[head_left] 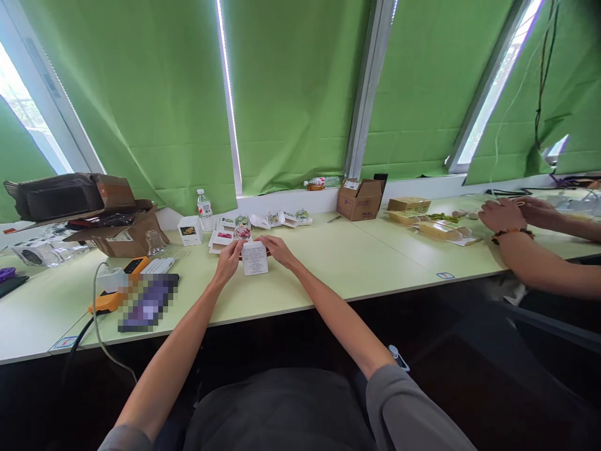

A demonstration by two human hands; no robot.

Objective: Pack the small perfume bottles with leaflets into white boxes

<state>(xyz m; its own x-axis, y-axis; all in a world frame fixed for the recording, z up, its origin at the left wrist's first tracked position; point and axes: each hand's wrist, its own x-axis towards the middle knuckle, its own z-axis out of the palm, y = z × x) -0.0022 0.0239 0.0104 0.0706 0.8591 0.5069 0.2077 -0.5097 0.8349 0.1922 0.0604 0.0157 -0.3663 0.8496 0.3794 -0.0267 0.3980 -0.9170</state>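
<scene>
Your L hand [230,260] + R hand [278,250]: both pinched near-closed on white rectangular printed card pack [255,259]. Holding step, prob; nxt move needs light grip.

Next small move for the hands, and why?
Probably steady the printed white piece with the left hand and work its top edge with the right hand: both hands are at its upper corners, and its printed face is toward the wearer.
</scene>
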